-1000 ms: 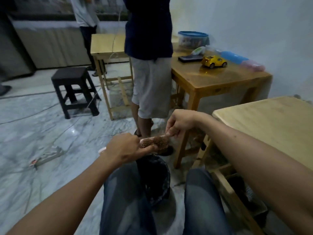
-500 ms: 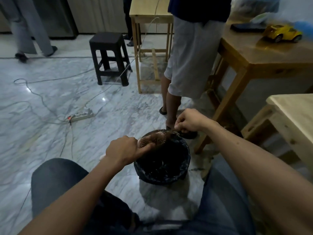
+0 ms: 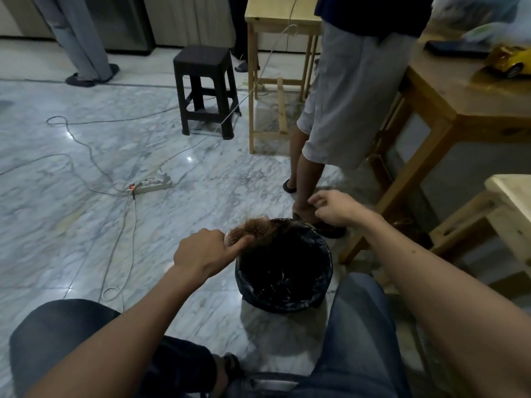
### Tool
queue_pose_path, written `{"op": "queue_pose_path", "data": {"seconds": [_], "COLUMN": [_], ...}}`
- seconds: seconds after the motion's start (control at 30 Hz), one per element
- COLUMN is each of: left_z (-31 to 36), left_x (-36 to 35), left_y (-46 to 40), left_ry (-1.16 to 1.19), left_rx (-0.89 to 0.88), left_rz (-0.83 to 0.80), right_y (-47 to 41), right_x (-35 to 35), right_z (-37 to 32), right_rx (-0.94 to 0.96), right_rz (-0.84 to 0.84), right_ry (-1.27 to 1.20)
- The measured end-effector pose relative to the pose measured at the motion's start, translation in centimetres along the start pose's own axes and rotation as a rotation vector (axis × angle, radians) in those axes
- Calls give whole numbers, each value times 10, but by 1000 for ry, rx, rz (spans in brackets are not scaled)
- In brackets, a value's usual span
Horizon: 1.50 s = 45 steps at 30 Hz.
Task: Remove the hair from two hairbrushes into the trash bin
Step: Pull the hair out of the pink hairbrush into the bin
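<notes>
Standing on marble floor [image 3: 86,225], trash bin [image 3: 284,294] sits beside wooden tables [image 3: 448,104].

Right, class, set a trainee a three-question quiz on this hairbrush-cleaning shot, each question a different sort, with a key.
1. True or false: the left hand holds the hairbrush over the bin.
2. The right hand is: A) gripping the brush, B) raised clear of it, fingers loose, C) inside the bin.
3. Fill in: the bin stands on the floor between the person's ____.

Key: 1 true; 2 B; 3 knees.
</notes>
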<state>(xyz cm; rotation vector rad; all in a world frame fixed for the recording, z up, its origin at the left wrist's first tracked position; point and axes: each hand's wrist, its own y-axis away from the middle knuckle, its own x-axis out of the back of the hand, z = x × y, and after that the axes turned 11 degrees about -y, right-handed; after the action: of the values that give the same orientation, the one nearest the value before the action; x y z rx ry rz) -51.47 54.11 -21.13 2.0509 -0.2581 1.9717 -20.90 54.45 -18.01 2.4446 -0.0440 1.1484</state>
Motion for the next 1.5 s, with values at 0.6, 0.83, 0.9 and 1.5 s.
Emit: {"op": "queue_pose_path", "data": {"seconds": [0.6, 0.83, 0.9, 1.5], "left_z": [-8, 7, 17, -2], "left_x": [-9, 0, 7, 29], "left_y": [-17, -19, -20, -21], "left_ry": [-39, 9, 15, 168], "left_rx": [115, 87, 43, 242], "left_rz": [-68, -7, 40, 105], "right_y": [32, 37, 36, 25], "right_x": [7, 8, -1, -42], "right_z": [17, 30, 20, 25], "right_rx": [145, 48, 74, -80], "right_rz": [9, -104, -142, 164], "right_ry": [-277, -151, -85, -134]}}
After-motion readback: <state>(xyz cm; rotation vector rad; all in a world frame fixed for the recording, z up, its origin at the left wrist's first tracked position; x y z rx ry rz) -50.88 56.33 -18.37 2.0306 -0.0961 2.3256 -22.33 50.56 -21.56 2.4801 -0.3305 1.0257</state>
